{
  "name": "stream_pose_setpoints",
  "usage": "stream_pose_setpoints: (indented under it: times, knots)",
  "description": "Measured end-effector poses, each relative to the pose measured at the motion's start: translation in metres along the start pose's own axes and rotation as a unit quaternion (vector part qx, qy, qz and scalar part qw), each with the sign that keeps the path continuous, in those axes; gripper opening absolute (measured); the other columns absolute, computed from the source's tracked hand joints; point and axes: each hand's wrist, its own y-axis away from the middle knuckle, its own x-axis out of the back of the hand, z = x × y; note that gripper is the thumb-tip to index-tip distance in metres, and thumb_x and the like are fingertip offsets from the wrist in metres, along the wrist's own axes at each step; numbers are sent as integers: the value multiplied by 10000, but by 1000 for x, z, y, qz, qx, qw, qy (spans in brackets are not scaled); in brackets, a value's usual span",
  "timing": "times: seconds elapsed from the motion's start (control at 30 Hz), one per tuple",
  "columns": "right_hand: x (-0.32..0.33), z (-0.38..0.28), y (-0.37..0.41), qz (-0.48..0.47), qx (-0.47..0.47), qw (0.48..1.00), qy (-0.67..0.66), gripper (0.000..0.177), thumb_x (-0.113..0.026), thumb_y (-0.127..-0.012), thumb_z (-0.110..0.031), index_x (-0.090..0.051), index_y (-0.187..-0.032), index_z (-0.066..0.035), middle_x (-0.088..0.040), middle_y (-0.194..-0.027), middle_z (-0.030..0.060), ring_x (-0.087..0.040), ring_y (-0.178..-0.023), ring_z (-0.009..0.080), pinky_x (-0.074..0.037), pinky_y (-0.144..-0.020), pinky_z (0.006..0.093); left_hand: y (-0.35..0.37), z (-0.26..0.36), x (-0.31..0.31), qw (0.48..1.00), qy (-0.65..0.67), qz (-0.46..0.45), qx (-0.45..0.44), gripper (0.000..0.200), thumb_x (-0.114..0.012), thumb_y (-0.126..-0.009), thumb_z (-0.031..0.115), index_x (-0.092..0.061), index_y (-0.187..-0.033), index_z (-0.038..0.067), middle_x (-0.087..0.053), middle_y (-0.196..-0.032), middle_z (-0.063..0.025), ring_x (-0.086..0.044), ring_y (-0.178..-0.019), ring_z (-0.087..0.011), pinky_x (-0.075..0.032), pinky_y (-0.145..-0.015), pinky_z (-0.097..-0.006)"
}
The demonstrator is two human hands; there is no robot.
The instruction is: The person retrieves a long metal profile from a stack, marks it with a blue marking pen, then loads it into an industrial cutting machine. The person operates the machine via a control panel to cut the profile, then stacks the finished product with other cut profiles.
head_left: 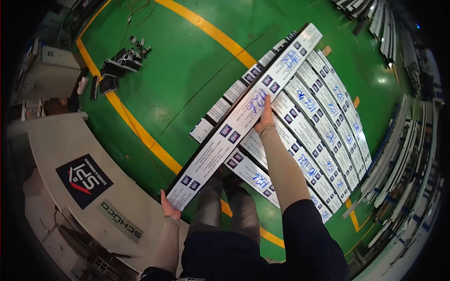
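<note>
A long profile (pixel 241 122) in white printed film, with dark blue logos and blue handwriting, lies diagonally across the view above the floor. My left hand (pixel 169 207) grips its near lower end, the thumb at the side. Further up, about mid-length, my right hand (pixel 266 117) holds its right edge; the fingers under it are partly hidden. Beneath and to the right, similar film-wrapped profiles (pixel 323 126) lie side by side in spaced rows on the floor. The held profile covers part of them.
A beige bench (pixel 70 140) with SPI and Schüco stickers stands at left. Dark offcuts (pixel 123 63) lie on the green floor (pixel 187 61) near yellow lines. Racks of long metal profiles (pixel 398 154) line the right side. A cable (pixel 136 9) lies at the top.
</note>
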Motion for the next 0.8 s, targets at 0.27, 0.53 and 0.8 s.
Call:
stream_pose_setpoints:
  times: [0.27, 0.53, 0.8]
  knots:
    - [-25, -15, -7, 43, 0, 994, 96, 735, -465, -938, -661, -451, -1435, -119, -528, -1417, 86, -516, -1282, 271, -386, -1093, 476, -17, 44, -29, 1000, 19, -10, 11, 701, -439, -976, 589, -567, -1279, -30, -624, -1278, -176, -629, -1108, -332, -483, -988, -440]
    - [-9, -32, -42, 112, -49, 921, 370, 868, -430, -878, -767, -548, -1314, -25, -690, -1105, 169, -715, -893, 279, -591, -713, 367, -44, 59, -36, 999, 21, 21, 37, 658, -442, -984, 563, -578, -1255, -21, -633, -1262, -169, -641, -1085, -322, -504, -961, -435]
    - [-4, -36, -54, 147, -58, 827, 540, 998, -349, -827, -847, -659, -1049, 75, -696, -813, 183, -688, -595, 254, -562, -510, 325, -56, 65, -36, 999, 4, 24, 26, 687, -409, -990, 577, -541, -1305, -18, -612, -1292, -164, -623, -1120, -314, -494, -978, -432]
